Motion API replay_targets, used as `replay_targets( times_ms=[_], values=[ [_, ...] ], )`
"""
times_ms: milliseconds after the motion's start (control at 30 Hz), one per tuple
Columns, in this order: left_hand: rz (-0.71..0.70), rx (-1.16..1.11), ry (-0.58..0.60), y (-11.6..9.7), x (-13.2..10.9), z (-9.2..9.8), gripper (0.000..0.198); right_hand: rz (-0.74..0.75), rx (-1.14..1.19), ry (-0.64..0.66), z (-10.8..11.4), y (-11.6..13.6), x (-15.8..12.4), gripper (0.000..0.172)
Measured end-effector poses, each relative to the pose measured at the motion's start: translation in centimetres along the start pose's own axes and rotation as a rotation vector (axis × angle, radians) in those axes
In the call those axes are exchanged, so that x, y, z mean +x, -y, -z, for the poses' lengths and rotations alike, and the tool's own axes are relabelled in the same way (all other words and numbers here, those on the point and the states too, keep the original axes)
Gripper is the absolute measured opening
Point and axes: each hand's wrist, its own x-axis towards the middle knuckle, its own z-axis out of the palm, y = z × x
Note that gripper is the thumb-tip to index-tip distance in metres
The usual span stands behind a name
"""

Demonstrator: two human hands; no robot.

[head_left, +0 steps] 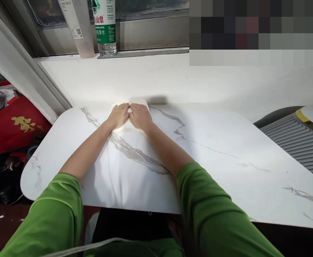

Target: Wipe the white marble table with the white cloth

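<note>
Both hands lie flat, palms down and fingers spread loosely, side by side with fingertips touching: the left hand [119, 115] and right hand [140, 116] press on a small white folded cloth [129, 125] at the far edge of the marble desk [226, 164]. The hands cover most of the cloth, so its shape and folds are hard to make out. Beyond the far edge, on the white windowsill [172, 78], stand a water bottle [105, 28] and a plastic cup [78, 28], both cut off at the top. Red fabric [14, 125] lies past the left edge.

Far left sill: 1 green-labelled water bottle [104, 28] beside a clear cup [78, 28]. Left: red cloth [14, 125]. Right: grey slatted panel [301, 142].
</note>
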Motion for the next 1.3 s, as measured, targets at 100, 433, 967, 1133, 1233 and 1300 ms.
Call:
replay_targets(
  times_ms=[100,433,967,1133,1233,1300],
  values=[
    [-0.004,0.004,-0.009,0.1,-0.1,-0.1,0.054,0.013,-0.008,-0.019,-0.1,-0.2,-0.1,0.049],
    [-0.058,0.002,0.022,-3.1,-11.1,1.3,0.055,0.044,-0.044,-0.021,1.3,5.7,-9.6,0.052],
    [0.04,0.001,0.024,-1.7,-20.1,2.6,0.059,0.233,0.007,-0.017,0.7,12.1,-12.8,0.052],
    [0.1,0.003,0.035,2.5,-14.1,2.7,0.058,0.214,0.044,-0.026,-1.4,10.5,-5.6,0.047],
    [0.113,-0.003,0.025,4.8,-10.6,2.4,0.058,0.18,0.036,-0.018,-2.4,9.5,-1.9,0.046],
    [0.106,-0.014,0.01,5.9,-8.6,2.2,0.058,0.158,0.022,-0.022,-3.0,8.8,0.0,0.046]
  ],
)
